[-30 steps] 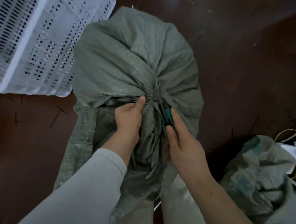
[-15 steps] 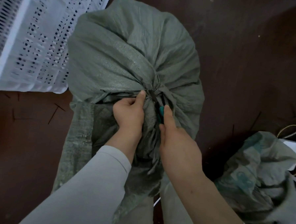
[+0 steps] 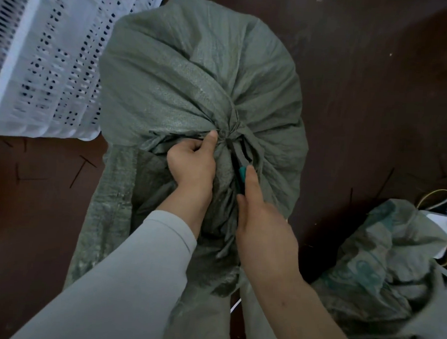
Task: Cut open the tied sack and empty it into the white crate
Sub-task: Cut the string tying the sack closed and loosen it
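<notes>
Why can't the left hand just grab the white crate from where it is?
It probably could reach: the white crate sits close on that side with open floor between. But the left hand is busy pinching the sack neck while the right hand works the cutter.

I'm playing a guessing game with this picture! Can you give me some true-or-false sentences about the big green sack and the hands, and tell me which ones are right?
1. The sack is still tied shut at its neck. True.
2. The right hand holds a tool with a teal handle. True.
3. The white crate sits to the right of the sack. False: it is at the upper left of the sack.
4. The left hand is resting flat on the floor. False: it grips the bunched fabric just beside the knot.
5. The sack has already been emptied into the crate. False: it is still full and closed.
6. A second crumpled bag lies at the lower right. True.
</notes>
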Demonstrator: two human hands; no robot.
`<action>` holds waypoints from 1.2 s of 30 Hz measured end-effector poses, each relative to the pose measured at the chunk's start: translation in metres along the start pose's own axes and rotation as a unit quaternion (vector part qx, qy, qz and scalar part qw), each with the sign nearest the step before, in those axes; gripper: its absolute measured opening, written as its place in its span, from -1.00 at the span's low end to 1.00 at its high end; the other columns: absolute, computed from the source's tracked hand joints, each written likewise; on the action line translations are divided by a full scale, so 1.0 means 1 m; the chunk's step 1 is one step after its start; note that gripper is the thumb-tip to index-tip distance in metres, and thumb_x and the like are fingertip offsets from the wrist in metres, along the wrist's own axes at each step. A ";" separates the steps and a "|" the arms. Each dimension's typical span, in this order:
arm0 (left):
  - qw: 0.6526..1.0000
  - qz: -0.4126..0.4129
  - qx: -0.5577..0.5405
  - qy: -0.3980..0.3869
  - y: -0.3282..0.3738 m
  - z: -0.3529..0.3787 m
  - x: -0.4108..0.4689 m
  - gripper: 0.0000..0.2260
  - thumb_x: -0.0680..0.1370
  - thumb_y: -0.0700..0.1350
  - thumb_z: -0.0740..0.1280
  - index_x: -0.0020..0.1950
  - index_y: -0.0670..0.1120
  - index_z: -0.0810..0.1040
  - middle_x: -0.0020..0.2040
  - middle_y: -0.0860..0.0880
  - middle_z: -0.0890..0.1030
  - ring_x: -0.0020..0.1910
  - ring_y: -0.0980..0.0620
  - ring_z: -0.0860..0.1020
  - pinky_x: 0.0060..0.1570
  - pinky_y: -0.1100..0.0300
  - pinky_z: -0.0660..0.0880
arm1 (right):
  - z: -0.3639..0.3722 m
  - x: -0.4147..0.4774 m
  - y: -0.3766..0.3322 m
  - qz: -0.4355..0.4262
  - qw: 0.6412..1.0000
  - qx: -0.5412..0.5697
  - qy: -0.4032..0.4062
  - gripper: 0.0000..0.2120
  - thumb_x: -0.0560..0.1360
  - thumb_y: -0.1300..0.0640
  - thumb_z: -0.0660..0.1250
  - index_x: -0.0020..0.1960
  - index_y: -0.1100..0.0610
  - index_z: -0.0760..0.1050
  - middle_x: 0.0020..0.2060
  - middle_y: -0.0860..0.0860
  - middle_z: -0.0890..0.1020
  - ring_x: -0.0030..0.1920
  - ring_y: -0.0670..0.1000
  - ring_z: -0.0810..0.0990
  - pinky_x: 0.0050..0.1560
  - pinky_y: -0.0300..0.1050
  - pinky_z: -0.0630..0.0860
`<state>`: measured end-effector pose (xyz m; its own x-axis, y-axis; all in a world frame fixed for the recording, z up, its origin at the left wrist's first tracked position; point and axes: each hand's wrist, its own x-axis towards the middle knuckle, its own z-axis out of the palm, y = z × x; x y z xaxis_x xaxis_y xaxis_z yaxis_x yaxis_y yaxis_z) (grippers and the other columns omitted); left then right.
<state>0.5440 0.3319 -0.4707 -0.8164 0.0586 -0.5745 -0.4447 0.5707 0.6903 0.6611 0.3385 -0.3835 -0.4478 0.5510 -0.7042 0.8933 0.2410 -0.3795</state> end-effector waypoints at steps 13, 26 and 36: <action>0.999 -0.022 -0.037 0.006 -0.003 0.002 -0.005 -0.65 0.48 -0.08 0.43 -0.47 -0.16 0.46 -0.36 -0.17 0.54 -0.32 -0.02 0.49 -0.17 -0.02 0.59 | 0.000 0.017 -0.002 0.008 1.000 0.018 0.005 -0.49 0.62 -0.05 -0.10 0.51 -0.13 -0.20 0.05 0.10 0.57 0.00 0.14 0.57 -0.16 -0.05 0.36; 0.998 -0.025 -0.049 0.030 0.000 0.001 0.004 -0.70 0.46 -0.07 0.44 -0.40 -0.15 0.49 -0.37 -0.14 0.55 -0.31 -0.01 0.51 -0.14 -0.01 0.59 | -0.007 0.000 -0.003 0.010 0.995 0.091 0.038 -0.51 0.61 -0.06 -0.05 0.50 -0.21 -0.10 0.09 0.06 0.60 0.03 0.12 0.58 -0.04 0.00 0.51; 0.996 -0.036 -0.072 0.032 -0.001 0.000 -0.001 -0.69 0.47 -0.10 0.44 -0.42 -0.14 0.45 -0.36 -0.16 0.51 -0.32 -0.02 0.46 -0.24 0.11 0.51 | 0.006 0.007 -0.005 0.008 1.000 -0.004 0.011 -0.50 0.62 -0.08 -0.11 0.50 -0.19 -0.22 0.06 0.07 0.57 0.00 0.14 0.58 -0.15 -0.04 0.42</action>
<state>0.5449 0.3316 -0.4710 -0.8002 -0.0326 -0.5989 -0.5473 0.4482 0.7068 0.6538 0.3368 -0.3898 -0.4321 0.5723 -0.6970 0.9009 0.2378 -0.3632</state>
